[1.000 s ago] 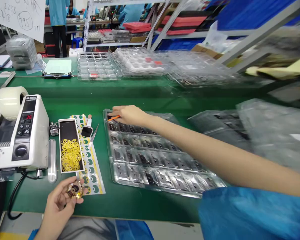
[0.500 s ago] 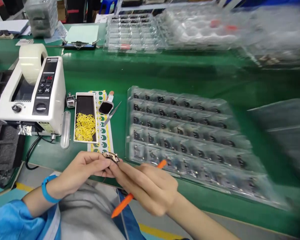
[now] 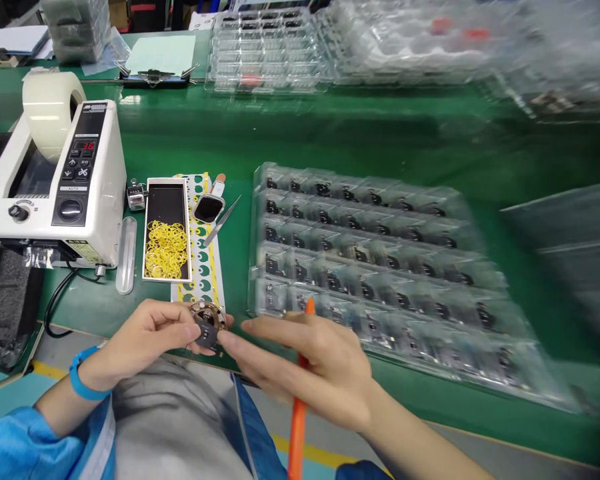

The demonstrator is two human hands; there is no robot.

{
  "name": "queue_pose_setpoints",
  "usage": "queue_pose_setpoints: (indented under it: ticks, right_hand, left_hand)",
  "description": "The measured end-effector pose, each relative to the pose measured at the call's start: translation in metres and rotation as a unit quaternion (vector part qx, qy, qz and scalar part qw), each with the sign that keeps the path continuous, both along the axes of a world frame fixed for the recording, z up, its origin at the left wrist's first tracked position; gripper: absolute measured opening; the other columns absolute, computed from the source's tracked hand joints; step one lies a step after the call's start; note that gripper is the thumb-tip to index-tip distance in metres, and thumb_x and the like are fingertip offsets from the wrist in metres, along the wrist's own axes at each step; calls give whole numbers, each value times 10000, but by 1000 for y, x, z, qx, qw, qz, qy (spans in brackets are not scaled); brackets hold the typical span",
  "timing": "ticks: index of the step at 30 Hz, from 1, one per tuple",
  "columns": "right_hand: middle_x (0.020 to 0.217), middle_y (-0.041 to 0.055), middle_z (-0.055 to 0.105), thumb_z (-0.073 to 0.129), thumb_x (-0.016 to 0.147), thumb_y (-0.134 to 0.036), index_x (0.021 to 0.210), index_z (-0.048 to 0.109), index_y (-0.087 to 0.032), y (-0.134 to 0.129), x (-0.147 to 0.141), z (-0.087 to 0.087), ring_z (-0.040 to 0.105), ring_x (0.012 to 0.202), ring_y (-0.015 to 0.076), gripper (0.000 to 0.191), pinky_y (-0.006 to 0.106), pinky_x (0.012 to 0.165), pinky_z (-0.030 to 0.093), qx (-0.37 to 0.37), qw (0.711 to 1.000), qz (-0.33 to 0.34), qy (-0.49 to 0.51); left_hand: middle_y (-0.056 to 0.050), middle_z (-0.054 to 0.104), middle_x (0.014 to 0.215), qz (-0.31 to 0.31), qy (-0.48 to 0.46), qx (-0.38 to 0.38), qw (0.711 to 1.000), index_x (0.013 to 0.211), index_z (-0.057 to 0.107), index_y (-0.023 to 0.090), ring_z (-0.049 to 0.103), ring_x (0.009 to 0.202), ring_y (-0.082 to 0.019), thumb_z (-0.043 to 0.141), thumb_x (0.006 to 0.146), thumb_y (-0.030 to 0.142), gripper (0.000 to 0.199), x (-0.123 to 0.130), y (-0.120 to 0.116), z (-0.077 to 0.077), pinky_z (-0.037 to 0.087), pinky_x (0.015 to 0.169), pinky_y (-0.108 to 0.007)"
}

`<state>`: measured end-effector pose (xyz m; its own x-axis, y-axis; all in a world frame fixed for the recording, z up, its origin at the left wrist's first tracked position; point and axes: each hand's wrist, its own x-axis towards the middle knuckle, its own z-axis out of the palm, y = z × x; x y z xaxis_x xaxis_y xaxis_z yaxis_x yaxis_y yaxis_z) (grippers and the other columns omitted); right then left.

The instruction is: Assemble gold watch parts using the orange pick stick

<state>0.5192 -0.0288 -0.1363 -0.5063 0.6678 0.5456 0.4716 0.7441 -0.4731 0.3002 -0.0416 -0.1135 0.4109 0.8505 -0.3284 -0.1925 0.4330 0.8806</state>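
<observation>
My left hand [image 3: 150, 337] pinches a small round electronic part [image 3: 209, 325] by its edge; it has a dark face and a metallic rim. My right hand [image 3: 325, 367] has an orange pointed stick [image 3: 297, 430] tucked between its fingers, one tip up and the other end down toward my lap. The right thumb reaches the edge of the round part, while the index finger stretches out above it. A sheet with yellow strips and cut-out holes [image 3: 207, 267] lies just beyond the part. To the right sits a clear compartment tray [image 3: 253, 267] with small dark parts in its pockets.
A white tape dispenser [image 3: 107, 180] stands at left, with a tally counter [image 3: 136, 195] nearby. Yellow rings [image 3: 166, 250] fill part of a shallow box [image 3: 190, 230]. A watch [image 3: 209, 209] and tweezers [image 3: 223, 220] lie beside it. Clear trays [image 3: 270, 57] line the back.
The round part has turned so its dark face shows. My right hand has shifted right, its fingers spreading, and the orange stick has swung from slanted to nearly upright. The view has shifted slightly.
</observation>
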Motion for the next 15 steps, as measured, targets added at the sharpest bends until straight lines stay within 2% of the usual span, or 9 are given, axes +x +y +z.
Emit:
queue_pose_setpoints:
  ticks: [2, 4, 7, 10, 13, 15]
  right_hand:
    - [788, -16, 711, 620, 925, -251, 1092, 721, -409, 1, -3, -1, 525, 495, 132, 251, 287, 436, 426, 113, 993, 36, 21]
    - [798, -8, 721, 604, 937, -207, 1109, 712, -376, -3, -8, 0, 543, 519, 147, 264, 307, 463, 447, 135, 990, 11, 28]
    - [825, 6, 722, 499, 984, -172, 1167, 669, -371, -12, -12, 5, 605, 592, 170, 319, 327, 521, 485, 55, 998, -28, 32]
    - [845, 31, 688, 509, 960, -148, 1125, 670, -322, -12, -16, 13, 624, 649, 169, 289, 307, 531, 502, -4, 994, -52, 94]
    - [866, 40, 644, 584, 904, -138, 939, 703, -295, -2, -24, 21, 638, 717, 182, 200, 302, 557, 525, -127, 977, -84, 147]
    - [867, 35, 640, 622, 882, -158, 833, 701, -284, 5, -31, 24, 639, 719, 181, 156, 288, 530, 518, -215, 961, -66, 162]
  left_hand:
    - [-17, 611, 605, -26, 9, -1, 1000, 551, 633, 156, 579, 634, -145, 749, 725, 607, 498, -1, 2, 1, 468, 634, -251]
    - [-19, 613, 592, -38, 2, -14, 999, 538, 628, 156, 596, 626, -149, 752, 724, 605, 501, -1, 3, 2, 477, 629, -252]
    - [-40, 696, 723, -2, -47, -30, 998, 671, 713, 158, 665, 706, -165, 763, 763, 522, 379, -2, 1, 1, 536, 692, -266]
    - [-56, 750, 1072, 43, -99, -35, 994, 1020, 762, 240, 719, 965, -213, 729, 849, 366, 215, -5, -4, -2, 582, 816, -300]
    - [-52, 718, 1228, 68, -99, -15, 993, 1268, 661, 327, 696, 1103, -238, 669, 906, 274, 367, -6, -9, -5, 592, 895, -336]
    - [-63, 695, 1282, 84, -81, 13, 993, 1358, 591, 329, 679, 1144, -246, 637, 928, 267, 437, -5, -10, -6, 589, 926, -347]
